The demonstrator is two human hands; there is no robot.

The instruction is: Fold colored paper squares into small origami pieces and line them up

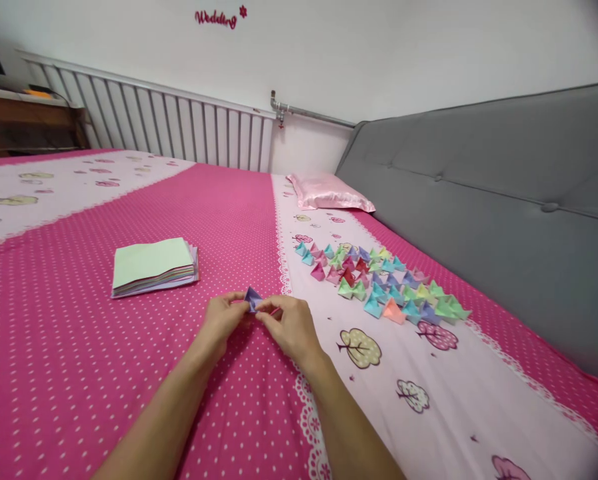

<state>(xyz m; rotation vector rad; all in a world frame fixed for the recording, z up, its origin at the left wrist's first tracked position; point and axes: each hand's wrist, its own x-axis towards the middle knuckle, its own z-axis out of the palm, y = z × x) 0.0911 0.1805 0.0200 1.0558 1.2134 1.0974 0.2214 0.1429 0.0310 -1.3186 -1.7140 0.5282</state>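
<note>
Just below the frame's centre, the left hand (225, 315) and right hand (287, 323) pinch opposite ends of 1 purple origami boat (252, 300); light, even pressure should keep its creases crisp. Mid-left lies 1 paper stack (151, 261); right of centre, 1 orange boat (393, 311) sits among paper boats (379, 293) too overlapped to count.

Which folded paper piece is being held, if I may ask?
The purple piece between the left hand and right hand; the others sit on the bed.
</note>
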